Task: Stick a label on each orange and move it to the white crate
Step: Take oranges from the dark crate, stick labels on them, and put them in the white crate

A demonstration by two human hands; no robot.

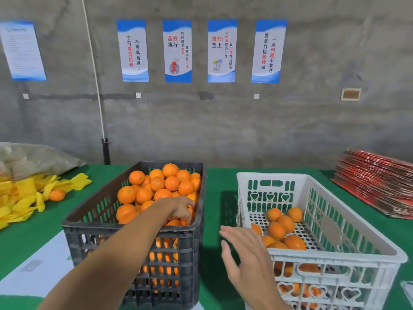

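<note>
1. The left hand [182, 208] reaches into the black crate [134, 231], fingers curled down among the heaped oranges [156, 186]; whether it grips one I cannot tell
2. The right hand [243, 253] hovers with straight fingers, holding nothing, at the near-left corner of the white crate [335, 258]
3. A few oranges [281, 229] lie in the white crate, on the green table [214, 182]

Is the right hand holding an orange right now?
No, the right hand is open with straight fingers beside the white crate, holding nothing, while the left hand reaches into the black crate.
</note>
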